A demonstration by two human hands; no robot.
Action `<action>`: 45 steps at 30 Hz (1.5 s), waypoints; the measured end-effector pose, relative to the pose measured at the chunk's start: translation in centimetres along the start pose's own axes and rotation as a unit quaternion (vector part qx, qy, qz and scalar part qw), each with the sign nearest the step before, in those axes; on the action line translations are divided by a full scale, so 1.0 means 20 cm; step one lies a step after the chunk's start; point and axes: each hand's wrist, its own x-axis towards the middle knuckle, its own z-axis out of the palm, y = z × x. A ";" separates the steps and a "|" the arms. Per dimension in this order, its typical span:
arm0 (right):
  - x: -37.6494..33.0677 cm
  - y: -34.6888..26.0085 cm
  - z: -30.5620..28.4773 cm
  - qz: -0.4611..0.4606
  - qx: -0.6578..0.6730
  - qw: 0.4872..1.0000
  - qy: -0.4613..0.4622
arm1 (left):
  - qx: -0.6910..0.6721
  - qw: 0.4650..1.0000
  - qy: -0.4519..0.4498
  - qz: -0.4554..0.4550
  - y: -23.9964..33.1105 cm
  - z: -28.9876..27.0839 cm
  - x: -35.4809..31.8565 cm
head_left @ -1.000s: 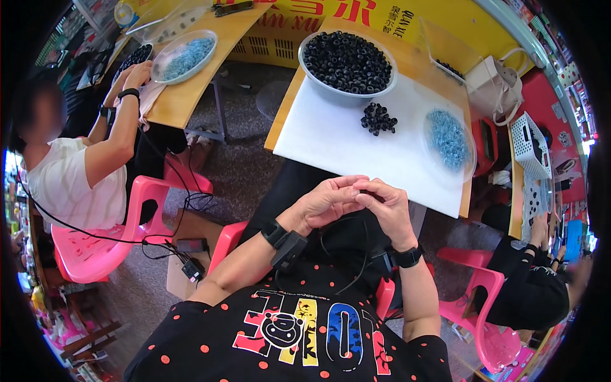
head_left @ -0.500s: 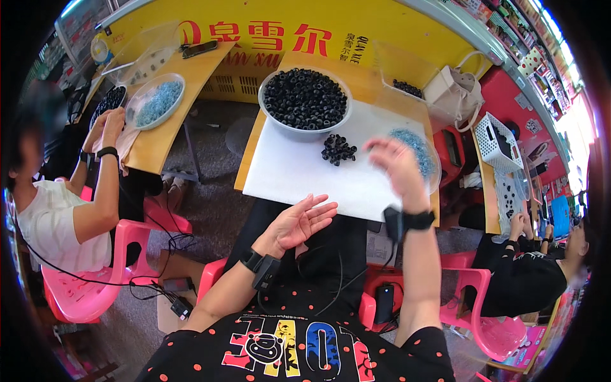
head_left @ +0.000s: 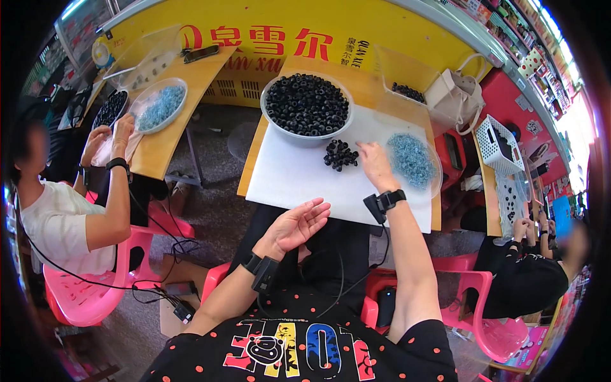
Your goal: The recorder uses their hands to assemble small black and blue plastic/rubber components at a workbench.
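Observation:
My left hand [head_left: 294, 228] is open, palm turned up and fingers stretched, held in front of the near edge of a white mat [head_left: 280, 172]. Nothing shows on its palm. Past the mat's middle, my right hand [head_left: 377, 167] is bent with fingers drawn in, its fingertips just right of a small heap of black beads [head_left: 341, 155]. Whether a bead is between them is hidden. A large pale bowl [head_left: 308, 139] full of black beads [head_left: 307, 102] stands behind the heap. Right of my right hand, light blue beads [head_left: 410, 159] lie in a clear round tray [head_left: 436, 186].
A clear box with black beads [head_left: 407, 93] and a cream handbag [head_left: 453, 95] stand at the back right. A white basket [head_left: 498, 143] is on another table. People work on both sides, seated on pink chairs [head_left: 83, 296]. Cables run from my wrist bands.
My right hand has moved left from over the blue beads to beside the small black heap, its spread fingers drawing in. My left hand stays palm up, almost unmoved. The view has shifted slightly.

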 end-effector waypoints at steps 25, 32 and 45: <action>-0.51 -0.66 -0.29 0.088 0.341 0.934 0.055 | 0.056 0.984 0.037 0.164 -0.10 0.16 0.23; -0.48 -0.23 -0.38 0.165 0.248 0.952 0.068 | 0.065 0.987 0.018 0.149 0.01 0.11 0.27; -0.42 0.36 -0.57 0.108 -0.021 0.990 -0.092 | 0.104 0.977 -0.052 0.176 0.06 -0.01 0.29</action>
